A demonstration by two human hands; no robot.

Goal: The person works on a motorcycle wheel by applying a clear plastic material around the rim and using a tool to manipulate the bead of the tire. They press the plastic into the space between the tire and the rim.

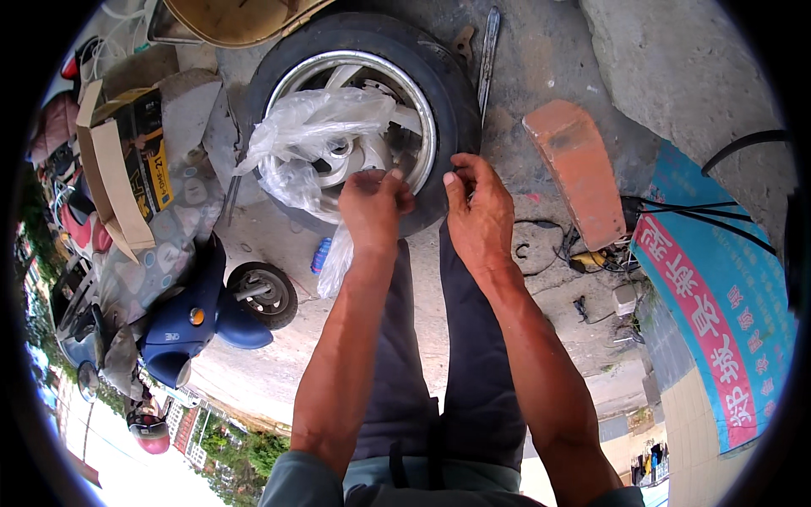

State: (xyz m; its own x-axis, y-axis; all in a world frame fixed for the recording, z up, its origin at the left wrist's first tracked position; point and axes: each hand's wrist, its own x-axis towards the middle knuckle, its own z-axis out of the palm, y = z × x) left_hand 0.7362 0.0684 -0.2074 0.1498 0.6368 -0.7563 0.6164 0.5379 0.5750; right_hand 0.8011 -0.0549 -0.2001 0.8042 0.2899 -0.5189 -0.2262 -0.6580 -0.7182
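Note:
A wheel with a black tire (463,101) and a silver spoked rim (427,127) lies flat on the ground ahead of me. Crumpled clear plastic film (296,139) covers the left part of the rim, and a strip of it hangs beside my left wrist. My left hand (372,207) is over the near edge of the wheel, its fingers closed together; whatever they pinch is hidden. Over the tire's near right side is my right hand (481,215), its fingers bent, with a gap between thumb and forefinger and nothing visible there.
A metal bar (487,59) lies beyond the tire, and a red brick-like block (579,173) to the right. A tan basin (241,21) stands at the far left. Leftward are an opened cardboard box (118,182) and a blue scooter (182,334). A printed banner (676,279) lies right.

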